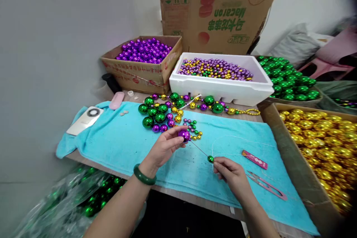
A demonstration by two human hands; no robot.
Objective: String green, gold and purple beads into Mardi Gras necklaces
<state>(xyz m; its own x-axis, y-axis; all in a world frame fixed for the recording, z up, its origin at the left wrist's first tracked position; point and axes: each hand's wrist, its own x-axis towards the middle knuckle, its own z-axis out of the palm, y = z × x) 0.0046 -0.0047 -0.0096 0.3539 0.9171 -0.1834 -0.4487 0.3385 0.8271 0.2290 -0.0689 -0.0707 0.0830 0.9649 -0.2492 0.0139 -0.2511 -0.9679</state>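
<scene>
A large, shiny purple ball [184,135] sits between the thumb and fingers of the left hand [164,147], its glossy surface catching pale highlights. A tiny purple bead [190,140] lies against its side nearer the right hand [232,174]. From there a thin, straight line [199,148], needle or wire, too fine to tell, slants down to a glossy green bead [210,159], much smaller than the ball, at the right hand's pinched fingertips. Pale thread [237,136] curves in a loose loop beyond the right hand. Just past the left hand, a strand of small purple, green and gold beads [194,122] lies bent.
</scene>
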